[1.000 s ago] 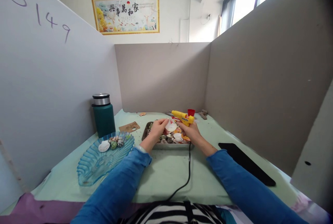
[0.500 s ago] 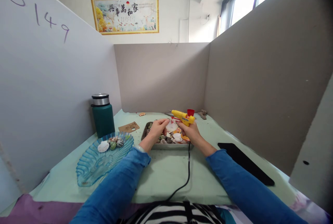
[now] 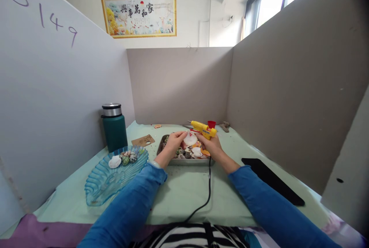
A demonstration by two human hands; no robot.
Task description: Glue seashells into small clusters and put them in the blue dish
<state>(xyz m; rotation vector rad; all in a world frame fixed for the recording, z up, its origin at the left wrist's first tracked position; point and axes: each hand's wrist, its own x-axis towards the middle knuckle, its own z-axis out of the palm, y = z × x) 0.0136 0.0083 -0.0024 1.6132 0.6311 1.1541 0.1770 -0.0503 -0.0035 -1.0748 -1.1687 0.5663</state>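
Observation:
My right hand (image 3: 212, 145) is wrapped round the grip of a yellow glue gun (image 3: 203, 128), its metal nozzle aimed to the left above the far side of a metal tray (image 3: 191, 162). The fingers of my left hand (image 3: 174, 142) are pinched together over the tray's left part; what lies between them is too small to make out. A large white shell (image 3: 190, 139) with a bit of red near it shows between my hands, close to the left fingertips. Smaller shells in white, orange and dark tones (image 3: 197, 152) fill the tray below. The gun's black cord (image 3: 209, 186) runs down towards me.
A blue glass shell-shaped dish (image 3: 106, 186) on the left holds several shells. Behind it stand a green bottle (image 3: 114, 133) and a flat brown card (image 3: 143, 141). A red cup (image 3: 211, 124) and driftwood (image 3: 225, 126) sit at the back. A black flat panel (image 3: 272, 181) lies right.
Almost nothing differs. Both hands and the glue gun keep nearly the same places, with only a tiny shift of the whole view.

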